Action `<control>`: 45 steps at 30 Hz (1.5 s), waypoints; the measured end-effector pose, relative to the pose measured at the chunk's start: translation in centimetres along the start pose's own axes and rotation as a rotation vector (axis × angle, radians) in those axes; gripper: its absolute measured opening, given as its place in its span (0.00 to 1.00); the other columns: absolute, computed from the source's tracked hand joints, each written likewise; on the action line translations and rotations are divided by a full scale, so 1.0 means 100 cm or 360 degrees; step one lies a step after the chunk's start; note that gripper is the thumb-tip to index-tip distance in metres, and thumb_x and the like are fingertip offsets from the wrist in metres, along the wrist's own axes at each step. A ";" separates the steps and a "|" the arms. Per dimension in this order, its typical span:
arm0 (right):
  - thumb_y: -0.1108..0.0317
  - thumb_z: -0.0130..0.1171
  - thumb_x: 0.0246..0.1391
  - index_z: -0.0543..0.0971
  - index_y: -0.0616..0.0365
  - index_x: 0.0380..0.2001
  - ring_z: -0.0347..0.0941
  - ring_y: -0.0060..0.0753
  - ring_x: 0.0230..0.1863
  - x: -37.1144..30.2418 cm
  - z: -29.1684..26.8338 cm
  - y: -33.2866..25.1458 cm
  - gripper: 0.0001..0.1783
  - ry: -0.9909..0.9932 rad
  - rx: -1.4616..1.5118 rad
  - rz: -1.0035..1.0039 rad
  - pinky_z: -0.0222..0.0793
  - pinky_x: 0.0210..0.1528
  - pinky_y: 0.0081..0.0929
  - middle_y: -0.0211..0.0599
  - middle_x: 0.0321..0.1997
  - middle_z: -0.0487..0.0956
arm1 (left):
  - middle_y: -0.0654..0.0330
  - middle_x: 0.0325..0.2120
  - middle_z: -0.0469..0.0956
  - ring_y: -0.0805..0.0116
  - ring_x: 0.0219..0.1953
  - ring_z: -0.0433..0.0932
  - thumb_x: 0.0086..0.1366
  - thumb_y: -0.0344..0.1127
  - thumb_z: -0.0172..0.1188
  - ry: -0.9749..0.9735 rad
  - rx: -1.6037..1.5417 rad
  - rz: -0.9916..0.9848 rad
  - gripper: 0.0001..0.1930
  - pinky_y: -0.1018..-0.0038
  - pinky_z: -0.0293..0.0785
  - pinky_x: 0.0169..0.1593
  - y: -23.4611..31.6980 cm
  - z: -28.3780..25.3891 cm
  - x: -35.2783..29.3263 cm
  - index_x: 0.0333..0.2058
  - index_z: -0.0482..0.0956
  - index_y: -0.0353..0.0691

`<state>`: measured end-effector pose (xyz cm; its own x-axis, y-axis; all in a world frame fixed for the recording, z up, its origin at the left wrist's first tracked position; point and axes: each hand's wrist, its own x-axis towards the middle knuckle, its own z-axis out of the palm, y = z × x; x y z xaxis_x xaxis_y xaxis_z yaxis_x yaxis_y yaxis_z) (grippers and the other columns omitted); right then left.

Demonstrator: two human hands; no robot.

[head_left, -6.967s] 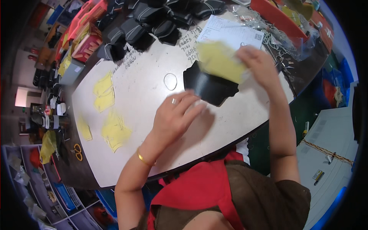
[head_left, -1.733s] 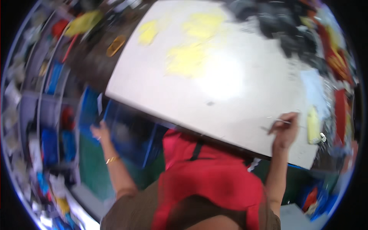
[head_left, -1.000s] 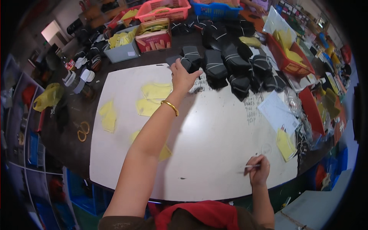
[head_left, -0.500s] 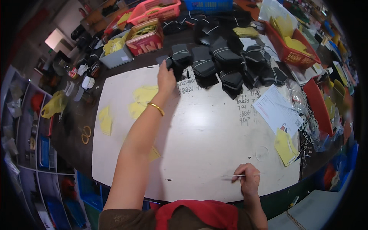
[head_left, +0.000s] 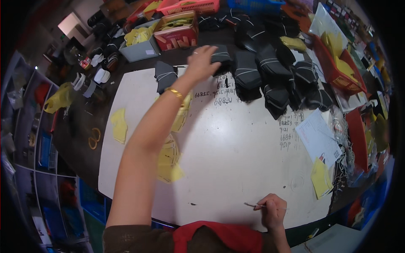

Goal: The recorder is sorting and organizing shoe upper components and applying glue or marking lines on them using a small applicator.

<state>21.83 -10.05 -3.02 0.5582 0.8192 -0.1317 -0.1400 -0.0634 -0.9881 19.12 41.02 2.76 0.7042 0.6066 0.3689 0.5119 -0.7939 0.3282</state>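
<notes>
My left hand (head_left: 203,63) reaches to the far side of the white board (head_left: 236,168), its fingers apart. Right beside its fingertips lies a black bundle (head_left: 222,55) of cut pieces; whether they touch is unclear. Left of my wrist, another black bundle tied with pale string (head_left: 166,75) rests at the board's far edge. Near the front edge my right hand (head_left: 273,211) is closed around a slim, pale pen-like stick (head_left: 255,205). Yellow cut pieces with dark markings (head_left: 169,158) lie partly behind my left forearm, and another yellow piece (head_left: 119,125) sits farther left.
Several tied black bundles (head_left: 249,74) line the back right. A grey bin (head_left: 141,48), a red box (head_left: 177,31) and a red basket (head_left: 337,67) hold yellow pieces. A paper sheet (head_left: 319,135) and yellow pieces (head_left: 321,179) lie right. Scissors (head_left: 94,138) lie left.
My left hand has moved right, from one black bundle toward another. The string-tied bundle now lies apart, farther left. The whole view has shifted somewhat; my right hand still grips the stick.
</notes>
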 end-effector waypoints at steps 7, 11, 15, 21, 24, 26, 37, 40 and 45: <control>0.67 0.50 0.66 0.80 0.69 0.25 0.78 0.32 0.24 0.004 -0.003 0.003 0.18 -0.0052 -0.0076 -0.0093 0.75 0.32 0.27 0.43 0.23 0.79 | 0.44 0.60 0.74 0.43 0.60 0.74 0.64 0.29 0.55 0.0281 -0.0291 -0.0146 0.26 0.61 0.70 0.64 -0.013 0.046 0.010 0.62 0.73 0.44; 0.61 0.47 0.70 0.76 0.68 0.24 0.76 0.34 0.24 0.005 -0.004 -0.005 0.24 -0.0132 -0.0253 -0.0170 0.74 0.31 0.27 0.44 0.22 0.77 | 0.42 0.53 0.78 0.47 0.54 0.79 0.69 0.28 0.53 0.0379 -0.0853 -0.0305 0.21 0.66 0.74 0.59 0.000 0.002 -0.032 0.60 0.73 0.35; 0.54 0.38 0.73 0.77 0.64 0.23 0.75 0.31 0.26 0.003 -0.012 -0.009 0.30 -0.0138 0.0032 -0.0064 0.70 0.37 0.27 0.42 0.25 0.80 | 0.45 0.57 0.77 0.53 0.58 0.77 0.71 0.23 0.52 0.0590 -0.1034 0.0045 0.21 0.69 0.72 0.61 0.042 -0.040 -0.102 0.62 0.71 0.34; 0.64 0.45 0.72 0.78 0.65 0.39 0.74 0.27 0.36 0.021 0.013 -0.064 0.16 0.0046 -0.0237 0.0003 0.71 0.39 0.25 0.42 0.38 0.79 | 0.51 0.56 0.77 0.61 0.59 0.77 0.73 0.22 0.49 0.0436 -0.1670 0.0126 0.22 0.69 0.74 0.59 0.106 -0.066 -0.195 0.64 0.67 0.32; 0.70 0.61 0.61 0.79 0.58 0.51 0.75 0.32 0.36 0.045 0.021 -0.078 0.15 0.0103 -0.0802 -0.0843 0.73 0.37 0.26 0.42 0.48 0.79 | 0.56 0.52 0.78 0.67 0.52 0.81 0.76 0.29 0.47 0.0080 -0.2838 -0.0764 0.20 0.68 0.83 0.53 0.146 -0.072 -0.242 0.65 0.64 0.35; 0.68 0.73 0.47 0.80 0.49 0.54 0.77 0.40 0.37 0.052 0.033 -0.096 0.27 0.0114 -0.1222 -0.1215 0.75 0.37 0.30 0.41 0.54 0.78 | 0.55 0.53 0.77 0.65 0.50 0.82 0.77 0.34 0.47 -0.0292 -0.3065 -0.1249 0.19 0.67 0.86 0.49 0.177 -0.080 -0.270 0.63 0.66 0.36; 0.67 0.71 0.45 0.82 0.48 0.49 0.80 0.39 0.39 0.041 0.037 -0.099 0.23 -0.0613 -0.1899 -0.1139 0.77 0.37 0.34 0.32 0.45 0.82 | 0.52 0.35 0.80 0.62 0.28 0.81 0.67 0.42 0.64 0.0012 -0.0956 -0.0145 0.31 0.69 0.78 0.32 0.173 -0.095 -0.329 0.62 0.64 0.32; 0.69 0.72 0.46 0.83 0.49 0.46 0.80 0.39 0.37 0.040 0.052 -0.096 0.21 -0.0417 -0.1841 -0.1229 0.76 0.36 0.33 0.33 0.43 0.82 | 0.49 0.35 0.79 0.55 0.30 0.82 0.62 0.37 0.67 0.0144 -0.0396 0.0336 0.40 0.64 0.79 0.33 0.186 -0.070 -0.328 0.67 0.58 0.31; 0.70 0.73 0.47 0.85 0.54 0.32 0.79 0.38 0.31 0.030 0.076 -0.088 0.08 -0.0025 -0.1723 -0.1335 0.73 0.31 0.33 0.35 0.33 0.82 | 0.49 0.39 0.78 0.54 0.30 0.81 0.60 0.33 0.65 -0.0225 -0.0291 -0.0095 0.43 0.63 0.78 0.30 0.199 -0.057 -0.333 0.69 0.54 0.28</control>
<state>18.53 -2.66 5.91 0.1476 0.8382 0.5250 0.9399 0.0464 -0.3384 3.02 5.26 1.91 0.7438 0.6301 0.2229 0.4663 -0.7281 0.5024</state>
